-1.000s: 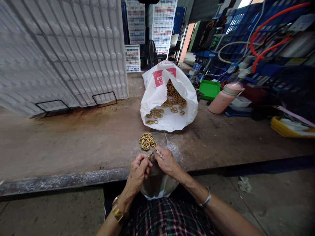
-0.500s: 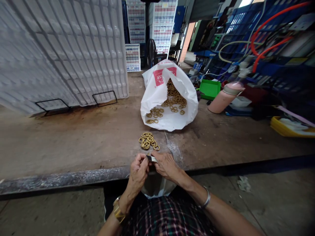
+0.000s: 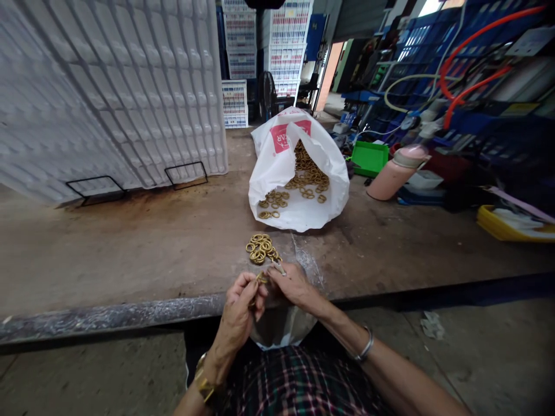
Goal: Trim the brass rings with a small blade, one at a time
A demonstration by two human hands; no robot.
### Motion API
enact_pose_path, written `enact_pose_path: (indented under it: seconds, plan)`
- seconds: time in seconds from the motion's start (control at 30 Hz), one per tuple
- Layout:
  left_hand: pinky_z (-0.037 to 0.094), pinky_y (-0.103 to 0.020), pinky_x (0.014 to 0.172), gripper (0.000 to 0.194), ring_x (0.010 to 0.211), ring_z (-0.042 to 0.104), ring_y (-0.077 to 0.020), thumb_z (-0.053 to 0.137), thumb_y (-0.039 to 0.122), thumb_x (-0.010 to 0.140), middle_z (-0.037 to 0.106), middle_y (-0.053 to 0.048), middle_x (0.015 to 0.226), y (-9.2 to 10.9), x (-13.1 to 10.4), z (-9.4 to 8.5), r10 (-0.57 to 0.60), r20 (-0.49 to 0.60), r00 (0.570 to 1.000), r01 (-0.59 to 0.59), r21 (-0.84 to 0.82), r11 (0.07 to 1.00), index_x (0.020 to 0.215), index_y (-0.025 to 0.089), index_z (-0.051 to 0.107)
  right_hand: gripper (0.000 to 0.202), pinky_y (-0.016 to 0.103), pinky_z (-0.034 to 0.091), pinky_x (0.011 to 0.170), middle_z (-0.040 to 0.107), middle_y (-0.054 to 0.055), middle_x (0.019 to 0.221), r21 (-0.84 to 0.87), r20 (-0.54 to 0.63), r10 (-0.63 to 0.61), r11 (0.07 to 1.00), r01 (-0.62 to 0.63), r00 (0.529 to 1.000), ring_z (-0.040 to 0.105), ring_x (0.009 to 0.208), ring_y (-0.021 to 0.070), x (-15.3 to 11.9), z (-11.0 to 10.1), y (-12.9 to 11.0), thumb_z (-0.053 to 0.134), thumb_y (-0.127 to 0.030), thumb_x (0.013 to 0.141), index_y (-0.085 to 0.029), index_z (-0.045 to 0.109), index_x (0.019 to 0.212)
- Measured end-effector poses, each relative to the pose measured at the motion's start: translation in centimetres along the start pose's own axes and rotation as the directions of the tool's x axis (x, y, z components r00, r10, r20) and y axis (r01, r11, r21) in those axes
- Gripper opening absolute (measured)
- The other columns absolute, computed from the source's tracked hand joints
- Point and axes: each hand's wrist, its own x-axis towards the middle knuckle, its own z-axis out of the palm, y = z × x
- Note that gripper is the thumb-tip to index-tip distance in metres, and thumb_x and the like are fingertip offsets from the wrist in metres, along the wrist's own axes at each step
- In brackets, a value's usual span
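Brass-colored ring (image 3: 261, 278) pinched between thumb and fingertips of the left hand (image 3: 241, 304), just over the front edge of the surface (image 3: 182, 254). Right hand (image 3: 291, 283) meets it there, fingers curled around a small pale tool (image 3: 278, 267); tool type unclear. Loose pile of rings (image 3: 261, 248) lies on the surface just beyond the hands. Behind the pile, an open white plastic sack (image 3: 299, 190) on its side spills more rings within its mouth. Pink bottle (image 3: 392, 177) and green tray (image 3: 370, 158) stand right of the sack; ribbed white plastic trays (image 3: 143, 86) lean upright at left.
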Motion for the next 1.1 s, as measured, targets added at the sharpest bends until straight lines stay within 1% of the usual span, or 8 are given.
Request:
enact_pose_path:
  seconds: [0.1,0.2,0.33,0.47,0.67,0.77,0.93,1.1]
  plan:
    - [0.029,-0.015,0.035,0.028,0.041,0.037,-0.0037,0.059,0.042,0.076,0.054,0.004,0.061,-0.2,0.3,0.0,-0.013,-0.017,1.000,0.013,-0.030,0.999,0.071,0.017,0.048,0.032,0.020,0.027,0.046,0.044,-0.004,0.050,0.255,0.130,0.020,0.965,-0.053,0.991,0.035,0.045,0.0075,-0.2,0.4,-0.6,0.039,-0.035,0.084,-0.018,0.048,0.058]
    - [0.029,-0.015,0.036,0.030,0.042,0.039,-0.0037,0.062,0.042,0.074,0.054,0.003,0.061,-0.4,0.4,-0.1,-0.040,-0.058,0.998,0.038,-0.034,0.999,0.072,0.017,0.047,0.024,0.020,0.027,0.045,0.047,-0.005,0.053,0.372,0.171,0.021,0.924,-0.084,0.985,0.033,0.044,0.0066,-0.4,0.6,-0.8,0.042,-0.030,0.081,-0.017,0.051,0.063]
    - [0.030,-0.014,0.037,0.031,0.043,0.040,-0.0034,0.065,0.040,0.071,0.053,0.004,0.061,-0.7,0.4,-0.5,-0.048,-0.091,0.995,0.045,-0.031,0.999,0.069,0.016,0.047,0.015,0.019,0.031,0.050,0.049,-0.005,0.056,0.326,0.066,0.016,0.945,-0.036,0.998,0.040,0.051,0.0075,-0.3,0.8,-0.9,0.044,-0.024,0.077,-0.017,0.052,0.065]
    - [0.030,-0.014,0.037,0.030,0.043,0.040,-0.0039,0.067,0.039,0.069,0.052,0.005,0.059,-0.9,0.5,-0.7,-0.043,-0.121,0.992,0.040,-0.030,0.999,0.072,0.017,0.047,0.017,0.020,0.034,0.056,0.051,-0.003,0.061,0.177,-0.050,-0.104,0.978,0.111,0.993,0.044,0.057,0.0096,-0.4,0.7,-1.2,0.044,-0.026,0.078,-0.018,0.053,0.067]
    - [0.029,-0.014,0.037,0.033,0.044,0.039,-0.0041,0.068,0.041,0.068,0.050,0.005,0.060,-0.8,0.4,-0.6,-0.077,-0.102,0.992,0.077,-0.002,0.997,0.080,0.016,0.051,0.018,0.022,0.034,0.056,0.050,-0.002,0.061,0.014,-0.065,-0.238,0.971,0.240,0.969,0.043,0.057,0.0104,-0.8,0.5,-1.7,0.041,-0.026,0.082,-0.018,0.051,0.069]
    - [0.029,-0.014,0.037,0.032,0.044,0.038,-0.0035,0.069,0.041,0.068,0.047,0.005,0.059,-0.8,0.3,-0.5,-0.060,-0.121,0.991,0.062,0.014,0.998,0.076,0.015,0.052,0.019,0.021,0.034,0.055,0.048,-0.003,0.061,0.084,-0.065,-0.194,0.976,0.199,0.979,0.041,0.056,0.0096,-0.7,0.8,-1.6,0.041,-0.029,0.083,-0.019,0.050,0.069]
    - [0.032,-0.015,0.039,0.032,0.048,0.040,-0.0045,0.068,0.041,0.068,0.052,0.004,0.064,-1.1,0.3,-0.5,0.025,-0.181,0.983,-0.024,0.008,1.000,0.078,0.015,0.053,0.023,0.020,0.033,0.049,0.044,-0.005,0.056,0.277,-0.050,-0.028,0.960,0.041,0.998,0.039,0.051,0.0086,-0.9,1.3,-1.7,0.043,-0.034,0.082,-0.019,0.046,0.066]
    - [0.033,-0.016,0.040,0.028,0.045,0.041,-0.0054,0.060,0.042,0.076,0.049,0.006,0.056,-1.8,0.5,-1.0,0.057,-0.200,0.978,-0.040,0.086,0.995,0.084,0.017,0.051,0.027,0.020,0.034,0.050,0.045,-0.005,0.055,0.304,-0.021,-0.032,0.952,0.037,0.999,0.041,0.051,0.0087,-1.5,1.8,-1.8,0.042,-0.039,0.084,-0.018,0.046,0.067]
